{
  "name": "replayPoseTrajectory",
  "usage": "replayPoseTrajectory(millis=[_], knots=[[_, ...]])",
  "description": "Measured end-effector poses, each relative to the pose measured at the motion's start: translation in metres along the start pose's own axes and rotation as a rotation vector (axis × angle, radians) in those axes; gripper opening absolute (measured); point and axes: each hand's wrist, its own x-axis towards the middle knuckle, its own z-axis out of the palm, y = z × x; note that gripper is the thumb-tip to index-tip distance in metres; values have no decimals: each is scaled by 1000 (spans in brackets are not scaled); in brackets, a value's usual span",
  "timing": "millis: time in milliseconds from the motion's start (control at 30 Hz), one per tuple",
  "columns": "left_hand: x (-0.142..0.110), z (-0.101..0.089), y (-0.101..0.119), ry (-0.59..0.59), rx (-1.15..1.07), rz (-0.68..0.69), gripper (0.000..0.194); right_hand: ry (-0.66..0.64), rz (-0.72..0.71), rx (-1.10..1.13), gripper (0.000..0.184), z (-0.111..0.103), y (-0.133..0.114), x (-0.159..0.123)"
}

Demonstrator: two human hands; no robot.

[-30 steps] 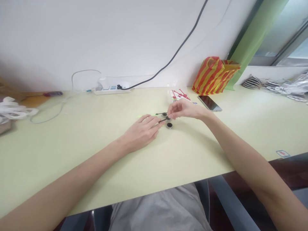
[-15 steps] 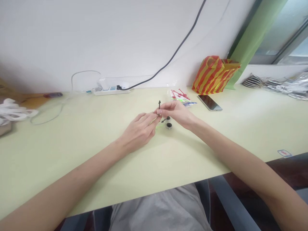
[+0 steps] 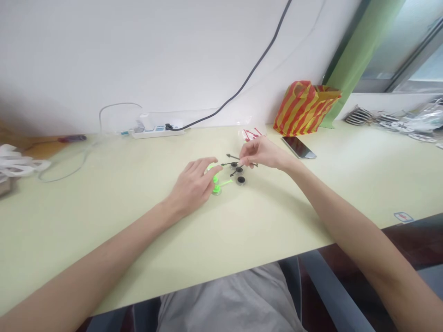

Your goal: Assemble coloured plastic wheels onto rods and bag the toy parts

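The left hand (image 3: 194, 186) is half open, thumb and fingers apart, beside green pieces (image 3: 216, 188) on the tabletop (image 3: 166, 258). The right hand (image 3: 261, 153) pinches at black pointers (image 3: 232, 157), near black discs (image 3: 241, 180); which pointer it clamps, I cannot tell.

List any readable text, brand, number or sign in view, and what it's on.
No text can be read.
Small blue-bordered sticker with a red mark, near the front edge of the pale green tabletop: too blurred to read.
White plastic power strip: any markings too small to read.
Red-and-yellow striped bag and dark-screened phone: no lettering visible.
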Motion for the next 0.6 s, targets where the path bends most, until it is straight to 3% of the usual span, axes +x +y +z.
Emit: replayPoseTrajectory(millis=[267, 600], knots=[[-1, 1, -1, -124, -74, 196, 28, -357, 103, -15, 20, -4, 20, 3], [2, -1, 2, -235, -89, 204, 35, -345, 165, 30, 20, 2, 23, 3]])
